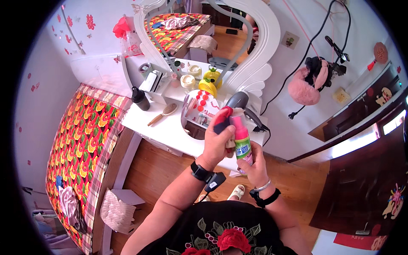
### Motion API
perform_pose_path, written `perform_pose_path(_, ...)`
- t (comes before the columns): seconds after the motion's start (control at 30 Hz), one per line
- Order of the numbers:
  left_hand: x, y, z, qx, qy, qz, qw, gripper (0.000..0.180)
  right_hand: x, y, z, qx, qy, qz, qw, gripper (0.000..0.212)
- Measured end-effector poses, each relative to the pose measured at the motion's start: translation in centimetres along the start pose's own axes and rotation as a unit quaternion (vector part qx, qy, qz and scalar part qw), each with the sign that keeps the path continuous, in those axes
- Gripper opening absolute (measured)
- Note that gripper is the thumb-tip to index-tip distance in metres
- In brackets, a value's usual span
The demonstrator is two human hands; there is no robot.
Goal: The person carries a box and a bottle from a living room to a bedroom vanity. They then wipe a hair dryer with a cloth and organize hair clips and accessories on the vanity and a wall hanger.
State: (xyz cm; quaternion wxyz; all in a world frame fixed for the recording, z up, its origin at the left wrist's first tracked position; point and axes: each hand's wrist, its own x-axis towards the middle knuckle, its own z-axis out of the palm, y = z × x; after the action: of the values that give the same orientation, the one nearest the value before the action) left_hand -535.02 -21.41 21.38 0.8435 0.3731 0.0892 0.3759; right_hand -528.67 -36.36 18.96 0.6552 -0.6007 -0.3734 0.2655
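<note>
We are standing at the front edge of a white tabletop (pixel 163 132), and both our hands are working above that edge, toward its right end. Our left hand (pixel 215 142) is grasping a cloth (pixel 222 123); its red and dark blue parts are showing above the thumb. Something pale is showing lower down, between that hand and the bottle, and we cannot tell whether it is belonging to the same cloth. Our right hand (pixel 256 165) is gripping the lower part of the bottle (pixel 242 143), which is tilting slightly, its pink top pointing toward the back edge. Cloth and bottle are sitting side by side up there, and we cannot make out whether they are touching. We are wearing a dark band on each wrist. Beyond the bottle, a dryer (pixel 238 100) is lying near the right edge of the tabletop. A small round mirror (pixel 199 111) is standing near the middle of the front edge, and left of it a brush (pixel 169 109) is lying with its handle pointing toward the front left corner. A dark flask (pixel 139 100) is standing by the left edge. Toward the back edge, two cream jars (pixel 188 81) are standing beside some yellow ornaments (pixel 208 88). Left of the tabletop, a bed (pixel 93 127) is showing its bright fruit-patterned cover.
</note>
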Motion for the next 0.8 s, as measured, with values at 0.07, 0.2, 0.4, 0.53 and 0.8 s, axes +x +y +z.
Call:
perform_pose_path(0.07,-0.7,-0.7,-0.6,0.063,-0.022,0.033,0.997,0.054,0.3,0.4,-0.2,0.061,-0.010,0.020,0.998,0.058)
perform_pose_path(0.2,-2.6,-0.8,-1.3,0.106,-0.106,0.046,0.988,0.056,0.9,1.2,-0.6,0.161,-0.050,0.054,0.984,0.053)
perform_pose_path(0.4,-2.7,1.6,-2.2,0.094,0.010,0.085,0.992,0.052,1.3,0.8,1.8,0.287,-0.113,0.076,0.948,0.059)
perform_pose_path(0.53,-1.5,4.9,-3.9,0.014,0.012,0.089,0.996,0.055,1.4,-0.1,3.8,0.319,-0.174,0.130,0.923,0.062)
perform_pose_path(0.8,-4.8,5.1,-5.3,0.170,0.029,0.135,0.976,0.065,3.5,0.5,7.1,0.290,-0.223,0.090,0.926,0.061)
